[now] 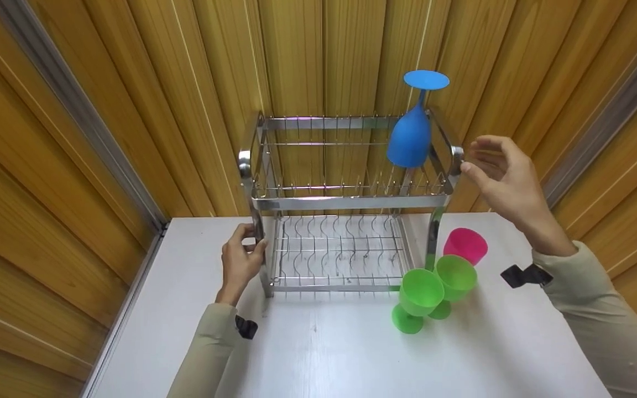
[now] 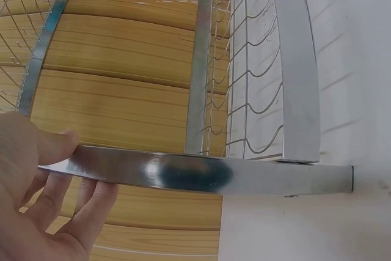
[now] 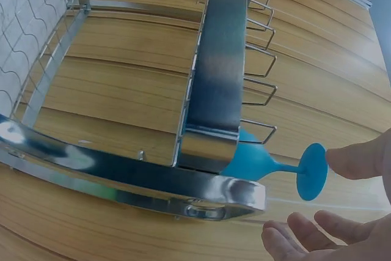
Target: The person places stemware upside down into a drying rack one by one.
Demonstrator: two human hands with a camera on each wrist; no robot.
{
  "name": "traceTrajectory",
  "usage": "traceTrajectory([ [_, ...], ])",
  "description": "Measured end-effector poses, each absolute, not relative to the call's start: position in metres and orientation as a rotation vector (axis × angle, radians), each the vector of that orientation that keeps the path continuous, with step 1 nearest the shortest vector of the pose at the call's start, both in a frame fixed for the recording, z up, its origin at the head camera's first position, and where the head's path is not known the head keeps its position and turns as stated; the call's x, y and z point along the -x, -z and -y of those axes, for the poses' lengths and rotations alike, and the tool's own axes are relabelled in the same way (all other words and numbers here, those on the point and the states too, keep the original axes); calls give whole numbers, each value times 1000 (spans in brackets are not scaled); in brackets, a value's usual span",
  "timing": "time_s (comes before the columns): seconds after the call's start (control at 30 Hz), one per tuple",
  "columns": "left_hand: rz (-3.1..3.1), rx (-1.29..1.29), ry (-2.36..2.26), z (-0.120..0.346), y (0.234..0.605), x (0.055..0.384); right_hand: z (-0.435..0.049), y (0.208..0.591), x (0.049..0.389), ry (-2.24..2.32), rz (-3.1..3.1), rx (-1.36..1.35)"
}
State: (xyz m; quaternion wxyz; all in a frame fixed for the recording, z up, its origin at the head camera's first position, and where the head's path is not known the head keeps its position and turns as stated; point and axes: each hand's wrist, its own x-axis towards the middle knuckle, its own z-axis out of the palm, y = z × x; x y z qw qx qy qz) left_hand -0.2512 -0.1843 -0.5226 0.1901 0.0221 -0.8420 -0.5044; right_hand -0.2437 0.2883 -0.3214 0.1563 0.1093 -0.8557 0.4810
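A two-tier metal dish rack (image 1: pixel 351 203) stands on the table against the wall. A blue goblet (image 1: pixel 410 135) sits upside down at the right end of its upper tier, foot upward. My left hand (image 1: pixel 243 261) grips the rack's left front post (image 2: pixel 153 168), thumb on one side and fingers on the other. My right hand (image 1: pixel 509 179) holds nothing beside the rack's upper right corner, its fingers loosely bent and spread from the thumb. Whether that thumb touches the corner, I cannot tell. In the right wrist view the thumb appears by the goblet's foot (image 3: pixel 312 172).
Two green goblets (image 1: pixel 421 292) stand upright by the rack's right front foot. Behind them is a pink cup (image 1: pixel 465 246), its lower part hidden. The lower tier (image 1: pixel 338 243) shows bare wavy wires. Wood-look panels (image 1: pixel 318 55) rise behind the white table (image 1: pixel 318 354).
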Motion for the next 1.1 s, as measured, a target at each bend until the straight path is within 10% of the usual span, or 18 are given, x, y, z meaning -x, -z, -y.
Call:
traceTrajectory([
  [1.1, 2353, -63, 1441, 182, 521, 251, -356, 474, 204, -1756, 2181, -362],
])
